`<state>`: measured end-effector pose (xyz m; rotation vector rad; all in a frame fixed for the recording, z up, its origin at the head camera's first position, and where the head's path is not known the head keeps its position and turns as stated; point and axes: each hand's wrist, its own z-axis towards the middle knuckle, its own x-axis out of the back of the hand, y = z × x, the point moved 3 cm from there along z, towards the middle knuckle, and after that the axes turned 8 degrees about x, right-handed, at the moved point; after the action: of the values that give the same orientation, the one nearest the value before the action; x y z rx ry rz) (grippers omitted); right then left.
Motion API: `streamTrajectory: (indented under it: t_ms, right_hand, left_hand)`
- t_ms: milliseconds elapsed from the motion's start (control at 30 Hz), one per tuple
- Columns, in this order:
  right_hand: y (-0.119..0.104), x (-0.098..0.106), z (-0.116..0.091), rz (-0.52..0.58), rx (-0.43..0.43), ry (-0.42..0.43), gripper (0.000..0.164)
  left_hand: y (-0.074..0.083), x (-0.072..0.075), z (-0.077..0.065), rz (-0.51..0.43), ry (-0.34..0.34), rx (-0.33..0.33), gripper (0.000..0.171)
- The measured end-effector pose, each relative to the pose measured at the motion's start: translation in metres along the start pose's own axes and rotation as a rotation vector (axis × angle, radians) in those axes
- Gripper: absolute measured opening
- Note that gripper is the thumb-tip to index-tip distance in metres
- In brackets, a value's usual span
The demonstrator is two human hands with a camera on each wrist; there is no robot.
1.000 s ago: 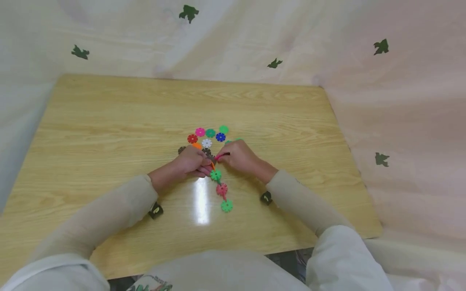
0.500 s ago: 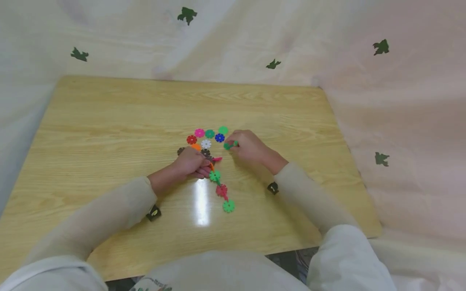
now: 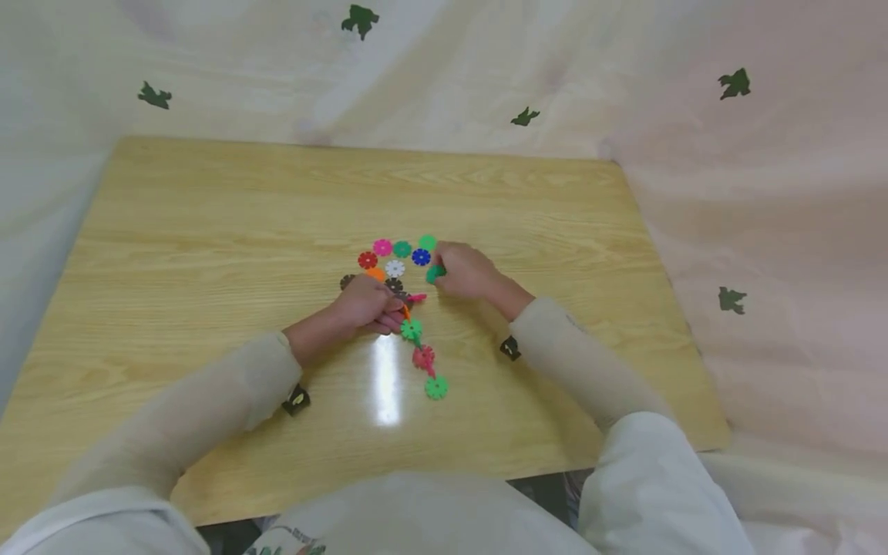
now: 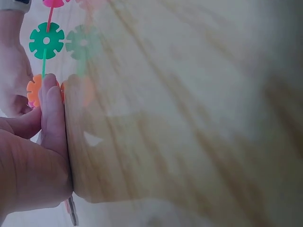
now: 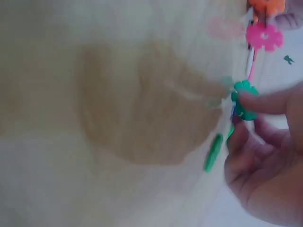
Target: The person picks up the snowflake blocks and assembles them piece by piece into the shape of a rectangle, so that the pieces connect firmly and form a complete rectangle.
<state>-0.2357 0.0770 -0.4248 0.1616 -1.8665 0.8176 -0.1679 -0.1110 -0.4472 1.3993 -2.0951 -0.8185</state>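
Note:
My left hand [image 3: 366,304] rests on the table and pinches an orange notched plastic disc [image 4: 34,88] in a chain of interlocked discs. From it, a green disc [image 3: 412,329], a red disc [image 3: 424,357] and a light green disc [image 3: 436,387] run toward my body. A pink disc [image 3: 417,297] sticks out at the chain's other end, also visible in the right wrist view. With thumb and fingers, my right hand [image 3: 466,270] pinches a dark green disc [image 5: 245,100] just right of the loose discs. Part of that disc is hidden by the thumb.
Loose discs lie beyond my left hand, among them a blue disc [image 3: 421,257], a white disc [image 3: 395,268], a red one [image 3: 368,260] and a pink one [image 3: 382,247]. Another green disc [image 5: 213,152] lies below my right fingers. A pale curtain [image 3: 444,69] hangs behind the table [image 3: 208,231].
My right hand has left the pink disc at the chain's end, moved away and to the right, and taken hold of a dark green disc. The left hand stays in place.

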Motion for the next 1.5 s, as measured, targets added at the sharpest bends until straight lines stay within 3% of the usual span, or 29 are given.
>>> streamTrajectory:
  t_ms: [200,400,600,833,1033,1200,1300,1500]
  right_hand:
    - [-0.003,-0.003,-0.015,0.380,-0.011,0.104,0.011]
    - [0.001,-0.015,-0.030,0.688,-0.122,0.088,0.018]
    - [0.006,-0.023,-0.038,0.768,-0.175,0.087,0.019]
    - [0.006,-0.027,-0.037,0.833,-0.178,0.087,0.022]
    - [0.001,-0.030,-0.031,0.874,-0.182,0.147,0.021]
    - [-0.001,-0.028,-0.029,0.865,-0.181,0.138,0.021]
    - [0.002,-0.017,-0.030,0.743,-0.157,0.129,0.022]
    - [0.020,0.015,-0.029,0.178,-0.019,0.148,0.030]
  left_hand:
    - [0.002,0.000,-0.002,0.007,-0.009,-0.009,0.021]
    - [0.001,-0.005,-0.006,0.001,-0.020,0.002,0.021]
    - [0.000,-0.006,-0.006,0.003,-0.020,0.001,0.022]
    - [-0.001,-0.003,-0.008,0.015,-0.017,0.001,0.022]
    - [-0.002,-0.004,-0.006,-0.015,-0.013,0.008,0.024]
    - [-0.003,-0.005,-0.005,-0.036,-0.008,0.026,0.023]
    - [-0.004,-0.004,-0.005,-0.035,-0.010,0.027,0.022]
    - [-0.003,0.000,-0.007,-0.015,0.006,0.009,0.020]
